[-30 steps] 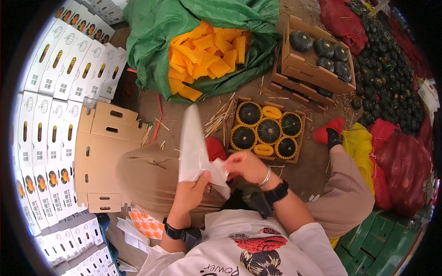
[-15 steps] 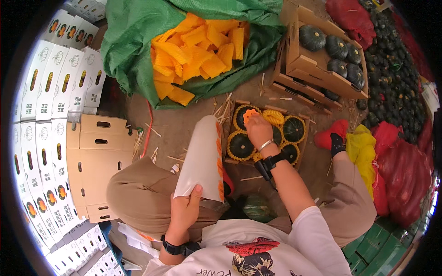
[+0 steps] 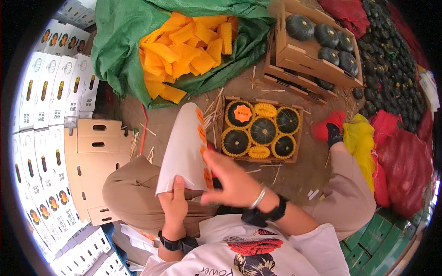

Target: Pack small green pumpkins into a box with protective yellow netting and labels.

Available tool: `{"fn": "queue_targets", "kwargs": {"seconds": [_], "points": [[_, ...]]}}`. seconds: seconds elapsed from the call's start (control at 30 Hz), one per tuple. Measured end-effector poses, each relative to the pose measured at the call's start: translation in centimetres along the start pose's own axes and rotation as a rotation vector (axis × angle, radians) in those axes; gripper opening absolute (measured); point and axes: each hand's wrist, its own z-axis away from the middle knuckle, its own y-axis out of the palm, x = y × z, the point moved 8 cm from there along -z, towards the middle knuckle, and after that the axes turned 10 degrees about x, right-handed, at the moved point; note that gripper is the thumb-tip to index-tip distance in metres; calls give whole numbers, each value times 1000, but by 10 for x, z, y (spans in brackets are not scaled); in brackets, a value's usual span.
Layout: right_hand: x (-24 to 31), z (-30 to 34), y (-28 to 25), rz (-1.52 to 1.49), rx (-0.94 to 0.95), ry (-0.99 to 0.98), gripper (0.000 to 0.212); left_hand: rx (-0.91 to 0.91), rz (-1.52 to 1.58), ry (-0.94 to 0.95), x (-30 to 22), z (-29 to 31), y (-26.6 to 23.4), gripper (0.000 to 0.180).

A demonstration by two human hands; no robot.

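Note:
My left hand (image 3: 173, 202) grips the lower end of a curled white sticker sheet (image 3: 177, 156), its thumb on top. Orange stickers (image 3: 206, 161) run along the sheet's right edge. Beside that edge is my right hand (image 3: 235, 181), with thumb and fingers apart and nothing between them; whether a fingertip touches a sticker I cannot tell. Beyond my hands lies an open cardboard box (image 3: 296, 158) of dark green pumpkins (image 3: 263, 130) in yellow foam nets. An orange scalloped sticker (image 3: 242, 113) sits on its far-left pumpkin. Two folded yellow foam nets (image 3: 265, 110) are tucked between pumpkins.
A green sack (image 3: 117, 60) holding yellow foam nets (image 3: 184, 48) lies at the far left. Stacked cartons (image 3: 294, 60) with pumpkins stand far right, near a large pumpkin pile (image 3: 389, 69) and red net bags (image 3: 405, 165). White printed boxes (image 3: 43, 152) line the left.
My right hand has drawn back from the far-left pumpkin to the sheet's edge. The orange sticker it held there now rests on that pumpkin. My left hand keeps the sheet.

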Motion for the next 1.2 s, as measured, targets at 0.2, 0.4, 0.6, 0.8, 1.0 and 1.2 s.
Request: {"fn": "queue_targets", "kwargs": {"seconds": [0.2, 0.4, 0.6, 0.8, 1.0, 1.2], "points": [[3, 13, 25, 627, -254, 83, 51, 42, 454, -148, 27, 17, 23, 28], [20, 37, 14, 128, -251, 18, 42, 176, 205, -428, 35, 29, 39, 30], [-18, 44, 29, -472, -22, 270, 25, 365, 208, -33, 11, 27, 47, 11], [-129, 55, 33, -673, -212, 472, 17, 113, 115, -88, 17, 11, 20, 25], [-145, 36, -16, 700, -507, 337, 9, 69, 16, -73, 15, 6, 16, 26], [-167, 36, 27, 846, -502, 110, 9, 76, 109, -41, 18, 4, 18, 23]]}}
